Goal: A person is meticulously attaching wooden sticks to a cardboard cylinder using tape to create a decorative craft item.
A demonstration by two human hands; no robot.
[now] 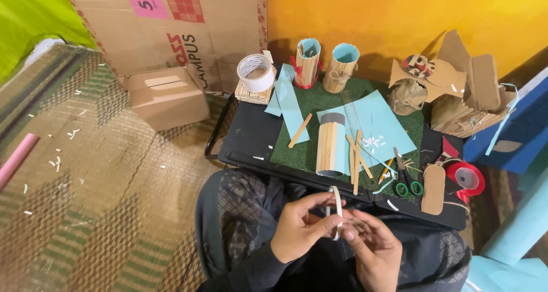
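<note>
Black, low and crowded, the table (245,138) sits in front of my knees, with a green mat (319,106) laid over its middle. Against its far edge stand two stick-clad cups (308,61) lined in pale blue, and a white tape roll (255,72) rests at the far left corner. On the mat, a half-wrapped tube of wooden sticks (330,146) lies on blue paper (377,123), loose sticks (357,155) beside it. Green-handled scissors (406,180) and a red ribbon spool (467,178) lie toward the near right corner.

Off the table, over my lap, I hold a small white tape ring (337,209) on edge. My left hand (299,226) pinches its side, fingers closed on it; my right hand (374,249) has its fingertips at the ring's lower rim, narrow and curled. I judge the trick is to keep the ring steady with the left and work only with the right fingertips, so the tape comes off straight, not twisted.
</note>
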